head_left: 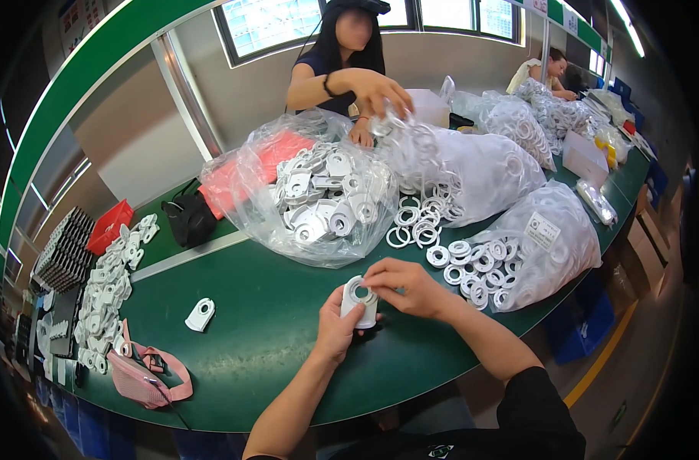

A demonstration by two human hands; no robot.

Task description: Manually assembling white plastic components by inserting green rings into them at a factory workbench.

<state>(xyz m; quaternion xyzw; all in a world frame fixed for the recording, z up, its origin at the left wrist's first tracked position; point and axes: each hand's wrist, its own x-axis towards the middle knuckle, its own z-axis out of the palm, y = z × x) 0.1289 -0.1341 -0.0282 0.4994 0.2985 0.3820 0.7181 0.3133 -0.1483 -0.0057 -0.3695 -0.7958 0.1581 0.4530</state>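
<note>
Over the front of the green table, my left hand [335, 326] grips a flat white plastic part [368, 315] with a round hole near its top. The thumb lies across its face. Closed in a pinch, my right hand [412, 290] touches the part's upper right edge by the hole. Whether a small piece sits between those fingertips is hidden. Loose white rings [481, 264] spill from a clear bag [558, 222] to the right of my hands. One similar white part [200, 314] lies alone to the left.
Beyond my hands stands an open clear bag [249, 201] of white parts. Across the table, a co-worker's hand [376, 92] moves blurred over more rings [418, 222]. At left are a white parts pile [104, 295], red bin [110, 228], black bag [188, 220] and pink bag [137, 379].
</note>
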